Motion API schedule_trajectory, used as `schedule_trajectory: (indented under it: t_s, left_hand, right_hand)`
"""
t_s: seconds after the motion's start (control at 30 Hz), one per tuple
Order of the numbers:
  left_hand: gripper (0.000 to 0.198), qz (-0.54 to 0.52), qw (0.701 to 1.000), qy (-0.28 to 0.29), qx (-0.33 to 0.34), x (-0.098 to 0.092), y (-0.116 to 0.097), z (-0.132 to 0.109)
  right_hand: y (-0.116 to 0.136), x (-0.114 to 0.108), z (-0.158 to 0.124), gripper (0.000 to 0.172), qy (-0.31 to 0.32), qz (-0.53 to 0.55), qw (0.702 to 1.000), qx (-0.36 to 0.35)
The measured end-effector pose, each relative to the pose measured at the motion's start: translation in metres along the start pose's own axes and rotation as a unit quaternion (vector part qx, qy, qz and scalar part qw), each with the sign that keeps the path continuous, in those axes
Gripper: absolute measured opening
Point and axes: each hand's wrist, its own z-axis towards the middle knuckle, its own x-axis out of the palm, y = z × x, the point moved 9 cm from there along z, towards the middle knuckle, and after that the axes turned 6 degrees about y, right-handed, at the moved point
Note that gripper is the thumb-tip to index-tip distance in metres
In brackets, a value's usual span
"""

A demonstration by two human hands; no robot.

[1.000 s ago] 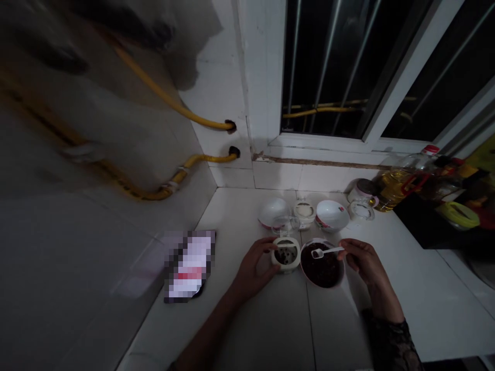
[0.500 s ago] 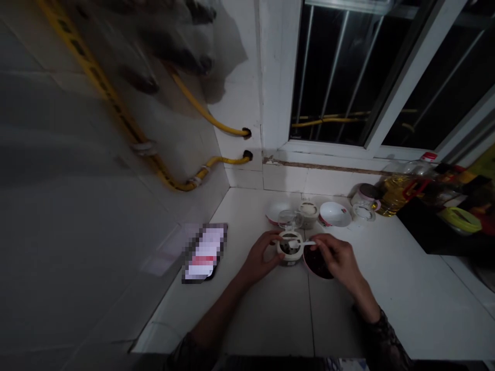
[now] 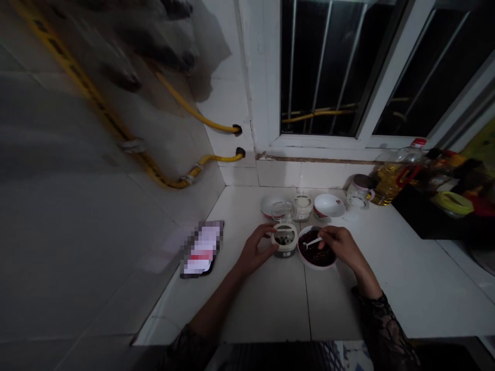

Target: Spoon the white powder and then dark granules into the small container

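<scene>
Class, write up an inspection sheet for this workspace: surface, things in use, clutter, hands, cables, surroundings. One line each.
Surface: pale tiled countertop, dark seam between tiles.
Things in use: open jar holding dark bits, its clear lid raised; beside it, a bowl of dark contents; white spoon over that bowl, contact with the contents unclear.
Clutter: phone at left; behind the jar, a left white bowl, a second jar and a right white bowl.
Hands: left hand grips the open jar; right hand pinches the spoon handle.
Cables: nothing seen for certain; two yellow hose-like lines enter wall holes.
Surroundings: barred window, dark outside; oil bottle at right.
</scene>
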Motion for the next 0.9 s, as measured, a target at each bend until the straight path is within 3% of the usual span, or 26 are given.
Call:
schedule_trajectory:
  t_s: [0.17,0.47,0.6,0.77,0.9]
  left_hand:
    - [0.028,0.002,1.000,0.003,0.007,0.000,0.000,0.000]
    - [0.027,0.002,1.000,0.007,0.001,0.000,-0.001,0.001]
    - [0.028,0.001,1.000,0.008,0.002,0.000,-0.002,0.000]
    - [0.028,-0.003,1.000,0.008,0.000,-0.001,-0.003,0.001]
    - [0.029,-0.003,1.000,0.008,-0.005,-0.001,-0.002,0.001]
  right_hand:
    - [-0.017,-0.018,0.000,0.028,-0.041,0.095,0.994,0.025]
    - [-0.030,-0.022,0.001,0.030,-0.026,0.215,0.974,0.061]
    - [-0.025,-0.022,0.000,0.030,-0.032,0.180,0.982,0.049]
    - [-0.011,-0.008,0.000,0.028,-0.001,0.072,0.997,0.000]
    - [-0.014,-0.004,0.001,0.030,0.010,0.090,0.996,0.010]
